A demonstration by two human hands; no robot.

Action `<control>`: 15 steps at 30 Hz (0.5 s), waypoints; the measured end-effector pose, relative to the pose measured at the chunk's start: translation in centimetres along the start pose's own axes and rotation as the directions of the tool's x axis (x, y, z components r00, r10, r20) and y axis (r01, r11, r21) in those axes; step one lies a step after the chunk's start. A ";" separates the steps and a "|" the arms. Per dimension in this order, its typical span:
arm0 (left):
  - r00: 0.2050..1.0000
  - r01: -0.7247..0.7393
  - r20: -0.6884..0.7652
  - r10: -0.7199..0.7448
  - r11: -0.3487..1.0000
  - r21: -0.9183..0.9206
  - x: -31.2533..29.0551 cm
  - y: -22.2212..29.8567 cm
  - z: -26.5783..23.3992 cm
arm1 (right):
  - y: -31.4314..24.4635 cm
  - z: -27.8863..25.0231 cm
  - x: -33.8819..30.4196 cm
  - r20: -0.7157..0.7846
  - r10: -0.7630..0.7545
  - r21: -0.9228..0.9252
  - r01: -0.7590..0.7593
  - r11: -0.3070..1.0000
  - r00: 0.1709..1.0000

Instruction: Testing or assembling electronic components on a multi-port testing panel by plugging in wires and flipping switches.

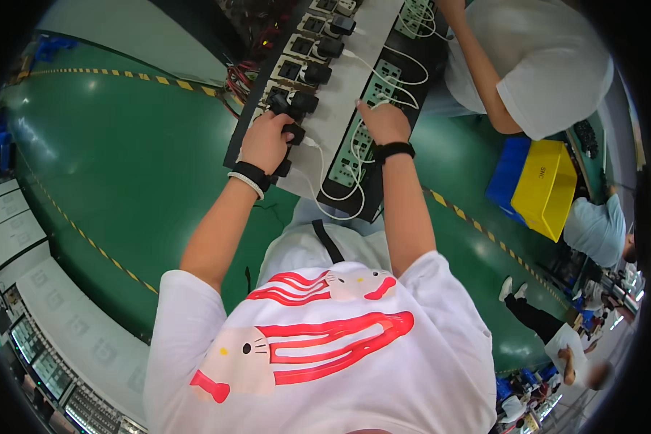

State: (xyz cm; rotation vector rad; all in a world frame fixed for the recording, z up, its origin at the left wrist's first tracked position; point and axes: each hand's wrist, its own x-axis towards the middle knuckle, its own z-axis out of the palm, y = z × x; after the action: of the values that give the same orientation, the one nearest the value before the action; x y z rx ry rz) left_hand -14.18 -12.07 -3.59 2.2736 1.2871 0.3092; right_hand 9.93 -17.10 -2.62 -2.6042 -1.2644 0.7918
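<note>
My left hand (pixel 264 142) is closed around a black plug-in power adapter (pixel 294 133) in the row of sockets (pixel 289 70) along the bench's left side. Other black adapters (pixel 316 73) sit in sockets farther up the row. A white cable (pixel 318 163) runs from the adapters across to the green circuit boards (pixel 341 173) on the right. Over those boards is my right hand (pixel 388 123), its fingers bent and pressed toward the board beside a white cable. What its fingertips hold, if anything, is hidden.
A person in a white top (pixel 535 65) works at the bench's right side. Yellow (pixel 546 184) and blue bins (pixel 508 170) stand on the right. Red wires (pixel 240 81) hang by the bench's left edge. Striped tape (pixel 470 228) marks the green floor.
</note>
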 end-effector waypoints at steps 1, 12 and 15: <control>1.000 -0.004 -0.001 0.005 1.000 0.006 0.1 0.2 0.0 | 1.5 1.4 0.8 -0.032 -0.007 -0.022 0.006 1.000 0.999; 0.980 0.061 0.191 -0.064 0.998 0.024 2.8 0.3 -3.3 | -1.5 -8.3 -8.9 -0.181 -0.322 0.923 0.273 0.269 0.929; 0.991 0.076 0.110 -0.081 0.996 0.054 5.1 1.5 -3.5 | -1.2 -11.2 -8.6 -0.203 -0.565 0.841 0.438 0.318 0.800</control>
State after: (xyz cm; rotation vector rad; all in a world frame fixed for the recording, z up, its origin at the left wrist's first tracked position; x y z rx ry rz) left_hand -11.97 -7.28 -0.08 2.2398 1.3355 0.1211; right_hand 10.44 -21.80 10.78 -1.2329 -1.1470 1.0815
